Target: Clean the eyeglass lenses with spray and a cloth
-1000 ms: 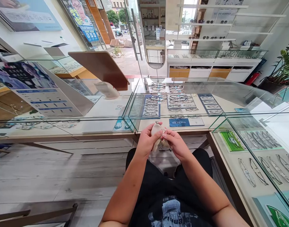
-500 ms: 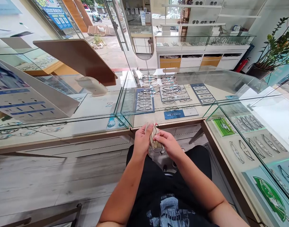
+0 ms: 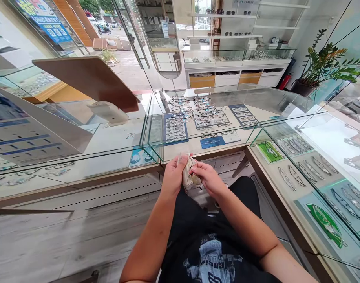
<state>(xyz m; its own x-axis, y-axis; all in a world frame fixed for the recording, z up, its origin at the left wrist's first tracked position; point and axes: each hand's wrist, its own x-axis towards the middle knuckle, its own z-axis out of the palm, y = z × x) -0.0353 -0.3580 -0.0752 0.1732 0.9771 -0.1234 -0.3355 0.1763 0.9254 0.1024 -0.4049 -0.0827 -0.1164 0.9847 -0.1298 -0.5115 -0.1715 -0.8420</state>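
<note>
In front of my lap, a pair of eyeglasses [image 3: 195, 181] with thin dark round rims is held between my hands. My left hand [image 3: 174, 172] is closed on a pale cloth [image 3: 186, 173], which lies against the glasses' far lens, the thumb pressing on top. With pinched fingers my right hand [image 3: 208, 177] grips the frame on its near side. One round lens hangs below the fingers, facing me. The other lens is mostly hidden by the cloth and the left thumb.
Just beyond my hands stands a glass display case [image 3: 180, 151] with rows of eyeglasses [image 3: 176, 129]. Another case with glasses [image 3: 289, 179] runs along my right. A desk calendar [image 3: 29, 129] and a brown tilted board [image 3: 91, 80] stand on the left counter.
The view has turned slightly to the right. My hands keep hold of the cloth and glasses, and more of the cloth and the near lens shows.
</note>
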